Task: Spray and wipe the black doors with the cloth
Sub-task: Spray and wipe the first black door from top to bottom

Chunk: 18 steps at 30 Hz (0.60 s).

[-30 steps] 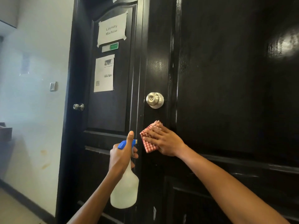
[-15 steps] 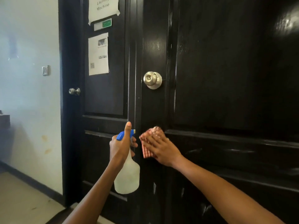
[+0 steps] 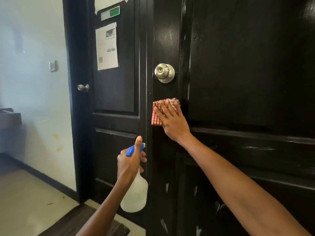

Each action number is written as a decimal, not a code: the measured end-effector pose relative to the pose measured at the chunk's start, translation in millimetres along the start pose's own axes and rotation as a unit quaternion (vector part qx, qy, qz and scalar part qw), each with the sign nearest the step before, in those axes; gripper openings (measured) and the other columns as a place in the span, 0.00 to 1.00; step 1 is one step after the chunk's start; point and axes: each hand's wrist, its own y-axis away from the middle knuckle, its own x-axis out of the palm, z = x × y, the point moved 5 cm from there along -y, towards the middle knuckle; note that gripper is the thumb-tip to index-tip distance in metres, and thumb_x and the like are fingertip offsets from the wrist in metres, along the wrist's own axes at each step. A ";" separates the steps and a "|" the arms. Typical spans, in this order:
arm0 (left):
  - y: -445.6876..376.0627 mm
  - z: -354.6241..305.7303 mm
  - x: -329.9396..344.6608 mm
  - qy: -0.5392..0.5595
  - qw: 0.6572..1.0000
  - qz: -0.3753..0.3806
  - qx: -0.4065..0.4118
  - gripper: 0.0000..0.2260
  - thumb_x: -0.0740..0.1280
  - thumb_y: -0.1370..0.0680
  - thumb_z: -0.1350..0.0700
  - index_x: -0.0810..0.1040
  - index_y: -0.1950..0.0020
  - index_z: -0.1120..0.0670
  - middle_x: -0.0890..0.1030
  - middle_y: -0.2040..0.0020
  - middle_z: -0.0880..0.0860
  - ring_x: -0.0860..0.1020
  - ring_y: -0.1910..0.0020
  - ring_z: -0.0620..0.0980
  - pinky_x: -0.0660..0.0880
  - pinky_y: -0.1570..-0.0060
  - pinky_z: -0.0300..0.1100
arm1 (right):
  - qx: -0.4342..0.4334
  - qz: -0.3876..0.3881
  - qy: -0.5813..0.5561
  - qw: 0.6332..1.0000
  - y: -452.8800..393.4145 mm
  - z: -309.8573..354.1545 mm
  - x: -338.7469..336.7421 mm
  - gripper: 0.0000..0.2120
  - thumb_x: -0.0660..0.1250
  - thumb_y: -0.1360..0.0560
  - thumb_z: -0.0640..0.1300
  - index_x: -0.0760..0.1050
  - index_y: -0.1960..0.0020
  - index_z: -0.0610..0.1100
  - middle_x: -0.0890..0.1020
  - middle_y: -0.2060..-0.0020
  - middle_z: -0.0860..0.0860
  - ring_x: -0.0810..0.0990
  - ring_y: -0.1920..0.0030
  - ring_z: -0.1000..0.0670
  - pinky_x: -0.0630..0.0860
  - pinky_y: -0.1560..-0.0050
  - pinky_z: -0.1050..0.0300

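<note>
A right hand [image 3: 172, 121] presses a red checked cloth [image 3: 157, 114] flat against a glossy black door [image 3: 238, 74], just below its silver knob [image 3: 164, 72]. The left hand [image 3: 130, 163] grips a white spray bottle [image 3: 135, 193] with a blue trigger head, near the door's edge.

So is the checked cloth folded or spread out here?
Folded: the cloth is a compact pad pressed flat on the door under the right hand.

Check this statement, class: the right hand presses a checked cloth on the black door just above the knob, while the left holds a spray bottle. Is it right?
Not quite. The head view shows the right hand pressing the cloth below the knob, not above it. The left hand does hold the spray bottle.
</note>
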 end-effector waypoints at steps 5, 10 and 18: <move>6.0 14.7 0.9 -0.014 1.000 0.010 -0.008 0.27 0.64 0.24 0.35 0.82 0.56 0.60 0.82 0.66 0.57 0.82 0.68 0.53 0.78 0.72 0.41 | -0.180 0.122 0.007 0.976 107.2 36.3 51.6 0.37 0.61 0.20 0.46 0.46 0.16 0.50 0.44 0.18 0.46 0.39 0.19 0.42 0.25 0.24 0.42; 9.6 3.1 26.8 -0.002 0.999 0.041 -0.014 0.26 0.63 0.24 0.35 0.82 0.55 0.58 0.83 0.65 0.55 0.83 0.66 0.54 0.77 0.72 0.40 | -0.177 0.112 0.051 0.977 155.1 -0.2 39.8 0.36 0.58 0.20 0.50 0.47 0.16 0.51 0.49 0.18 0.46 0.46 0.18 0.43 0.32 0.21 0.44; 19.1 -31.3 75.3 0.036 0.993 0.114 -0.003 0.27 0.63 0.24 0.34 0.82 0.56 0.59 0.83 0.65 0.57 0.82 0.67 0.53 0.78 0.70 0.43 | 0.055 0.030 0.078 0.995 202.4 -121.1 -43.9 0.37 0.67 0.24 0.47 0.59 0.18 0.49 0.62 0.20 0.44 0.58 0.20 0.40 0.54 0.22 0.33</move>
